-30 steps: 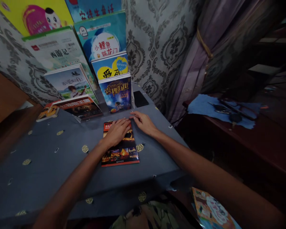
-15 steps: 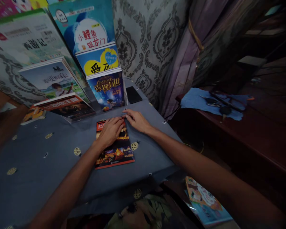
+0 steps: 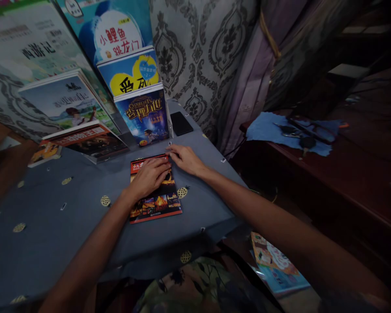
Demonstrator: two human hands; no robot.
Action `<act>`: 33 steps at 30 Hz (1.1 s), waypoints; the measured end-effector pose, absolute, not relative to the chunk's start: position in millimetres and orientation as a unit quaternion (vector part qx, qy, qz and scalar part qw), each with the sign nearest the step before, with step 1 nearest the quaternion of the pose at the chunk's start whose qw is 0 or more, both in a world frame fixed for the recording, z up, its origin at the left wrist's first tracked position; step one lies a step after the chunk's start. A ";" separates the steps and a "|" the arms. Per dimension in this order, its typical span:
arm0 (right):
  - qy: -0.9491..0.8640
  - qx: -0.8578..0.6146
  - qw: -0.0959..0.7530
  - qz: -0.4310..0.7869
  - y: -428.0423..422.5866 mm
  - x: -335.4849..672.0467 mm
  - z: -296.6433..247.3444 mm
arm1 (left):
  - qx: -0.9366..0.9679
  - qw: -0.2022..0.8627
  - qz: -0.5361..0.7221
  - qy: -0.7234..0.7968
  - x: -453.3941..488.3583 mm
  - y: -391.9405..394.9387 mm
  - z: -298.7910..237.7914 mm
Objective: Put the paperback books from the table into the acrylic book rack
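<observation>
A booklet (image 3: 156, 214) with a black and red cover and small photos lies closed on the cloth-covered table. My left hand (image 3: 150, 176) rests palm down across its upper half, fingers stretched out and lying flat, hiding part of the cover. At the booklet's top right corner is my right hand (image 3: 186, 159), its thumb and fingertips close to the edge and slightly apart. Whether the thumb touches the corner is hard to make out. Just behind the hands stands a blue book (image 3: 146, 115) with gold lettering.
More books stand upright behind, among them a yellow-and-blue one (image 3: 127, 74) and a dark animal book (image 3: 94, 141). A black phone (image 3: 181, 123) lies near the wall. Right of the table, a blue cloth (image 3: 263, 134) bears glasses on a dark red surface. Picture books (image 3: 276, 265) lie lower right.
The view has shifted slightly, so the table things appear a little higher. Both hands keep about the same place on the booklet.
</observation>
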State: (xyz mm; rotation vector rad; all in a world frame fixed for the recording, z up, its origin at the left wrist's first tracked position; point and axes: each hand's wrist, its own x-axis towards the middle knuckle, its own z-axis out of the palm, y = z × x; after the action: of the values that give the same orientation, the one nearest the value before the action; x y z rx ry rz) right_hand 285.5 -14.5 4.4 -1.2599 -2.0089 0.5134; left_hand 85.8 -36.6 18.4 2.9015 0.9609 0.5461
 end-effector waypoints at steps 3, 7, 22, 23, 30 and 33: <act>-0.780 -0.483 0.348 0.193 -14.7 285.2 4.2 | 0.934 0.014 0.166 0.316 86.7 -39.0 19.1; -0.780 -0.480 0.348 0.202 -16.3 285.8 5.2 | 0.939 0.027 0.152 0.308 85.9 -45.2 23.4; -0.792 -0.472 0.336 0.192 -16.3 286.5 6.5 | 0.953 0.069 0.019 0.295 72.8 -127.5 48.7; -0.793 -0.472 0.335 0.190 -16.4 286.3 6.6 | 0.953 0.066 0.017 0.296 72.3 -130.7 47.6; -0.792 -0.459 0.350 0.197 -17.6 282.9 5.3 | 0.948 0.027 0.039 0.315 77.2 -136.5 39.7; -0.796 -0.452 0.349 0.201 -19.1 281.1 5.8 | 0.944 0.003 0.064 0.324 80.5 -134.8 34.6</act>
State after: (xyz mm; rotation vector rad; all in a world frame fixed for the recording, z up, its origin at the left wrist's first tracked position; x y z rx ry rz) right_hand 281.1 -19.1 5.8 -1.1720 -2.0630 0.5210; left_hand 80.5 -134.8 34.6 2.9607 1.0148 0.2013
